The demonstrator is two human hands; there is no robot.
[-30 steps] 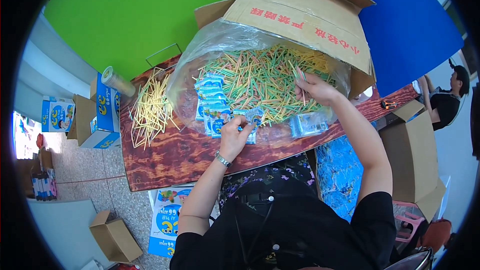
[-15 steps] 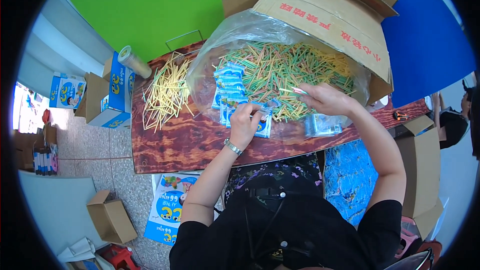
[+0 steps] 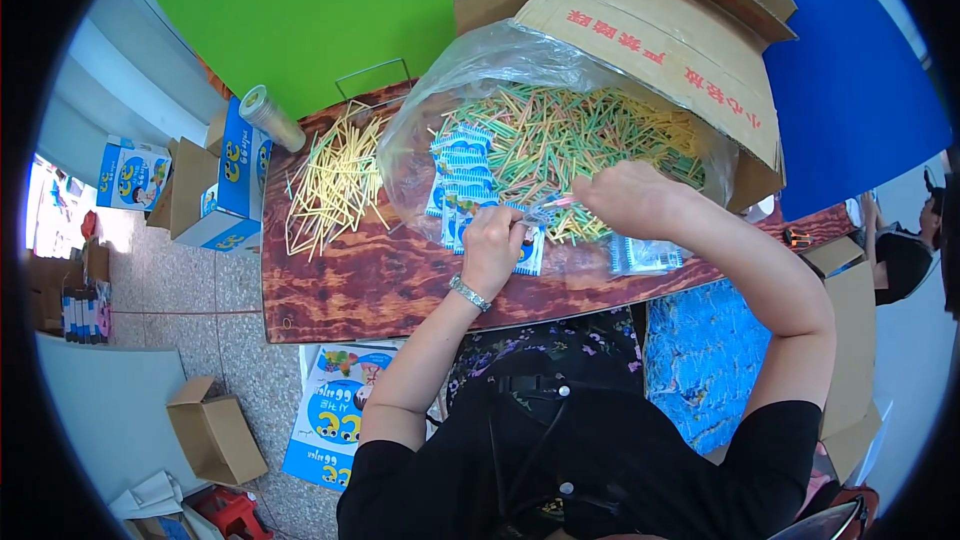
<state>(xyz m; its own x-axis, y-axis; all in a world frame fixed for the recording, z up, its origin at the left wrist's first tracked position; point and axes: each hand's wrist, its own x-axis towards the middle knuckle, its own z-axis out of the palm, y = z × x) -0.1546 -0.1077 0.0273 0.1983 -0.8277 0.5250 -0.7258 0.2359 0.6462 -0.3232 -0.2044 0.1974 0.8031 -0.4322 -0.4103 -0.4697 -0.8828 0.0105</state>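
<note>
My left hand [image 3: 490, 248], with a watch on its wrist, pinches a small clear-and-blue packet [image 3: 541, 211] near the front of the table. Thin stick snacks, a pinkish few [image 3: 564, 202], are gripped in my right hand [image 3: 630, 200], with their tips at the packet's mouth. Whether they are inside it I cannot make out. Behind both hands spreads a big heap of green, pink and yellow sticks [image 3: 560, 130] on a clear plastic bag [image 3: 408, 135]. Several blue-and-white packets [image 3: 462, 165] overlap in a column beside my left hand. Flat clear packets [image 3: 646, 255] lie below my right wrist.
A loose pile of pale yellow sticks [image 3: 338, 180] lies left on the brown table [image 3: 350, 300]. The large cardboard carton [image 3: 650, 40] lies on its side behind the heap. A clear jar [image 3: 270, 118] and blue box [image 3: 235, 185] stand far left. Another person [image 3: 900, 255] is at the right.
My right hand has moved left with the sticks, from above the heap to the packet's mouth. My left hand stays almost in place, holding the packet.
</note>
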